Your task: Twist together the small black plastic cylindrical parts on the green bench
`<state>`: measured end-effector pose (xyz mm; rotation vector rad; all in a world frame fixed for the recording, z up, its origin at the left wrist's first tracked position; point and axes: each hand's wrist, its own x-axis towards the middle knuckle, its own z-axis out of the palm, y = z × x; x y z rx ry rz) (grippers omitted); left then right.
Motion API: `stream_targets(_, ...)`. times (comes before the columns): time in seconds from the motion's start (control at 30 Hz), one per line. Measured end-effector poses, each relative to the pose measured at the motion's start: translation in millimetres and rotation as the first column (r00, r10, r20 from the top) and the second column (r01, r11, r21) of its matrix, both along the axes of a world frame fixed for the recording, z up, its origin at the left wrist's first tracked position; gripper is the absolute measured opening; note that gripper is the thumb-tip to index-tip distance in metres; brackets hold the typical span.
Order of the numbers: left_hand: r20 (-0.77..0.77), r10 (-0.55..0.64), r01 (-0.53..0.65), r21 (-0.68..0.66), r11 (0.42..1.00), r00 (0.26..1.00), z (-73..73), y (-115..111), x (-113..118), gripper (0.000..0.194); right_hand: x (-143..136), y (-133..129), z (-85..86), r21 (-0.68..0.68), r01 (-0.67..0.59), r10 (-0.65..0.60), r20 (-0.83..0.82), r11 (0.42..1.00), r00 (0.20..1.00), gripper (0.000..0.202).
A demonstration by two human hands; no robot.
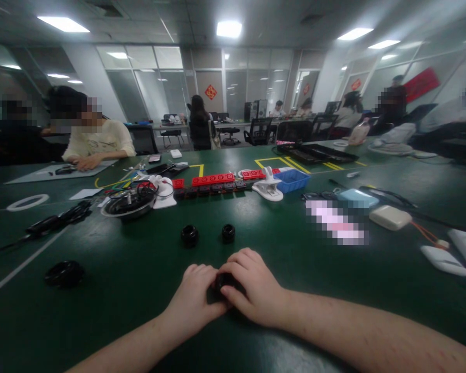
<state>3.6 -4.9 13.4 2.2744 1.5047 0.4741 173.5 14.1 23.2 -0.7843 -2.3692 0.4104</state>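
Observation:
My left hand (199, 292) and my right hand (252, 287) meet low over the green table, their fingers curled round a small black coil (226, 282). Most of that coil is hidden by the fingers, so its details do not show. Just beyond my hands, two similar black coils, one on the left (189, 236) and a smaller one on the right (228, 233), rest on the tabletop. Farther left lies a wider, looser black coil (64, 274).
Across the table's middle stand a metal bowl of cables (129, 205), red socket strips (213, 179), a white clip stand (269, 186) and a blue bin (293, 180). At right lie a beige case (390, 217) and white devices. A person in a pale top (101, 140) sits opposite, left.

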Motion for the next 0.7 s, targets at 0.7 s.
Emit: stream_targets(0.7,0.003,0.02,-0.02,-0.017,1.0,1.0,-3.7,0.7,-0.7,0.007,-3.4,-9.4,2.8,0.219,-0.187,0.155,0.157,0.958,0.975,0.033)
